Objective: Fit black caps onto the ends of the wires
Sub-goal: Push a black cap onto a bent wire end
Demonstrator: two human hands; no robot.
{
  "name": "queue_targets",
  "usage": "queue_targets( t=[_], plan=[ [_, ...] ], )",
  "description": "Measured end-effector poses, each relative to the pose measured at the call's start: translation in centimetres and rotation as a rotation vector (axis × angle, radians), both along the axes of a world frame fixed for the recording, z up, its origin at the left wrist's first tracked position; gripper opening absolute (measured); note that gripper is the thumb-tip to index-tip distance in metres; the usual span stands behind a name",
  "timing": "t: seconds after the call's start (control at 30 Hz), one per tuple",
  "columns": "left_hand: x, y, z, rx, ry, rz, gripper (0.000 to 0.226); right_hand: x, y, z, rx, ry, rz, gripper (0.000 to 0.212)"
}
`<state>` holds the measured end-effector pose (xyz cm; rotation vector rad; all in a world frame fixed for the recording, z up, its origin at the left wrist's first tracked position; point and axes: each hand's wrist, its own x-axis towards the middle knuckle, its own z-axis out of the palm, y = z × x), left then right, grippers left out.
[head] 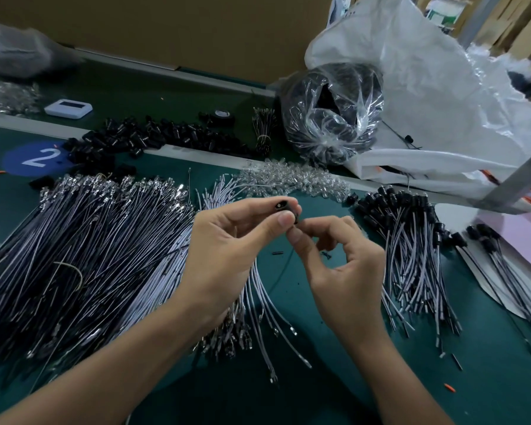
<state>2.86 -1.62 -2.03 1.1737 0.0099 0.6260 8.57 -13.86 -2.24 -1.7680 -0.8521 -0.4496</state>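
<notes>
Left hand (227, 240) pinches a black cap (281, 206) between thumb and fingertips, its open end turned up towards the camera, likely so the hole can be seen; right hand (341, 265), just beside it and touching at the fingertips, nips the end of a thin wire (288, 259) between thumb and forefinger, close to the tip, which should keep it stiff for pushing in; the wire hangs down towards the green mat (319, 378). Whether the tip is inside the cap yet cannot be told; fingers hide the join. Left of the hands lies a broad fan of bare wires (89, 240), terminals pointing away, within easy reach; right of them a pile of capped wires (411, 256), seemingly finished work; loose caps (154, 136) lie heaped at the far edge.
</notes>
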Motion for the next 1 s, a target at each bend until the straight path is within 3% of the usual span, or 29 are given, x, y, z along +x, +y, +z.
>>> queue_targets(
  t=[0.53,0.77,1.0],
  plan=[
    [0.15,0.04,-0.11,-0.023,0.078,-0.07,0.019,0.38,-0.25,-0.05,-0.078,0.053,0.093,0.016],
    [0.06,0.12,0.11,0.065,0.024,-0.118,0.016,0.91,-0.73,0.38,0.033,0.261,0.174,0.01],
    [-0.03,0.28,0.12,0.151,0.024,-0.076,0.019,0.74,-0.81,0.46,0.094,0.282,0.154,0.012]
  ],
)
